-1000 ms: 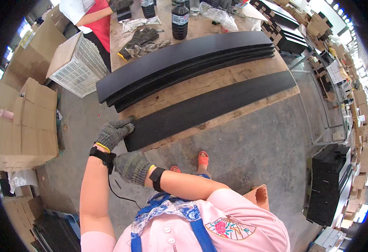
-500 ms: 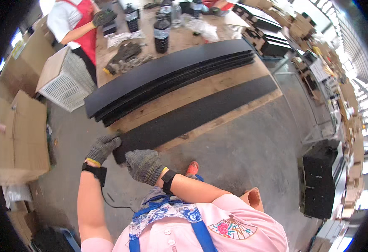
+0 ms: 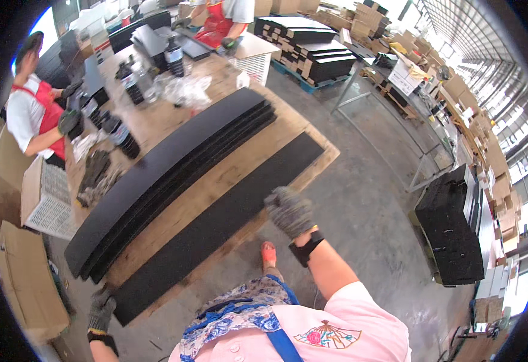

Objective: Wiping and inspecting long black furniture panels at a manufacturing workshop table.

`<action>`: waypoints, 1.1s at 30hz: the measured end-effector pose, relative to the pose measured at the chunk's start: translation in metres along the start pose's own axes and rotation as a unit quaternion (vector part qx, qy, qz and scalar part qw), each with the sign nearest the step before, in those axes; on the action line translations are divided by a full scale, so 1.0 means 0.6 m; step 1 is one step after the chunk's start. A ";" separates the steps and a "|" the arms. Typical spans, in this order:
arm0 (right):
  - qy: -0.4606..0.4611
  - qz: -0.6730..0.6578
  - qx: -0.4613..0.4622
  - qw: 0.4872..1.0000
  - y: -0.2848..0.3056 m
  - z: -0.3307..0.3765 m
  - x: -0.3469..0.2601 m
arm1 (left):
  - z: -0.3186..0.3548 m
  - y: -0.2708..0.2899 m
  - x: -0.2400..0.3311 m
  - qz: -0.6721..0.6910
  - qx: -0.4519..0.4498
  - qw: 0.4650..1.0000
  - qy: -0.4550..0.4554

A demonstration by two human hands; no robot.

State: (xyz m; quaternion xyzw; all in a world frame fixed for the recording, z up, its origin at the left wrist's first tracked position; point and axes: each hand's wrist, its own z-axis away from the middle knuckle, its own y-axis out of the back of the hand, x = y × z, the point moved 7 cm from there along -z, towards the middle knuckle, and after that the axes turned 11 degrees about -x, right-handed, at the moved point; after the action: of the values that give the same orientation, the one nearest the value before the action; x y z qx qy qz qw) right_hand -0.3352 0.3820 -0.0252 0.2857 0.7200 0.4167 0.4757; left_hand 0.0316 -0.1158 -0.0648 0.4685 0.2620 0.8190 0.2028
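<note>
A long flat black board [image 3: 221,220] lies along the near edge of the wooden table [image 3: 325,158]. My left hand [image 3: 101,309], in a grey knitted glove, grips the board's left end. My right hand [image 3: 289,212], gloved the same way, is closed at the board's near edge, right of its middle. Whatever its curled fingers may hold is hidden. Beyond the board, a stack of similar black boards [image 3: 173,160] rests on the table, with bare wood between.
Dark bottles [image 3: 119,134], crumpled plastic [image 3: 186,90] and loose gloves [image 3: 98,175] are farther back on the table. Two co-workers in red aprons [image 3: 50,117] stand beyond. A metal frame [image 3: 390,142] and a black stack [image 3: 454,226] stand to the right.
My right hand has moved right along the board's near edge, away from my left hand, which stays at the left end. The view has swung right, bringing a second co-worker more into sight.
</note>
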 end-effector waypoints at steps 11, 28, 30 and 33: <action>-0.216 -0.216 0.040 0.951 0.127 -0.263 0.470 | -0.156 -0.145 0.414 -0.283 0.150 0.945 -0.064; -0.206 -0.649 0.158 0.715 0.131 -0.213 0.379 | -0.226 -0.221 0.608 -0.341 0.014 0.937 -0.073; -0.204 -0.650 0.168 0.712 0.133 -0.203 0.364 | -0.201 -0.164 0.651 -0.367 0.097 0.909 -0.174; -0.189 -0.664 0.172 0.702 0.109 -0.196 0.348 | -0.192 -0.083 0.679 -0.401 0.158 0.885 -0.175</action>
State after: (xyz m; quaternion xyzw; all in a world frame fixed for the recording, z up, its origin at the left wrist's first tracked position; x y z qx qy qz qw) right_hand -0.5231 0.5444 -0.0379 -0.1170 0.6774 -0.2013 0.6978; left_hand -0.2598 0.1308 0.1248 0.4850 0.5134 0.5206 0.4797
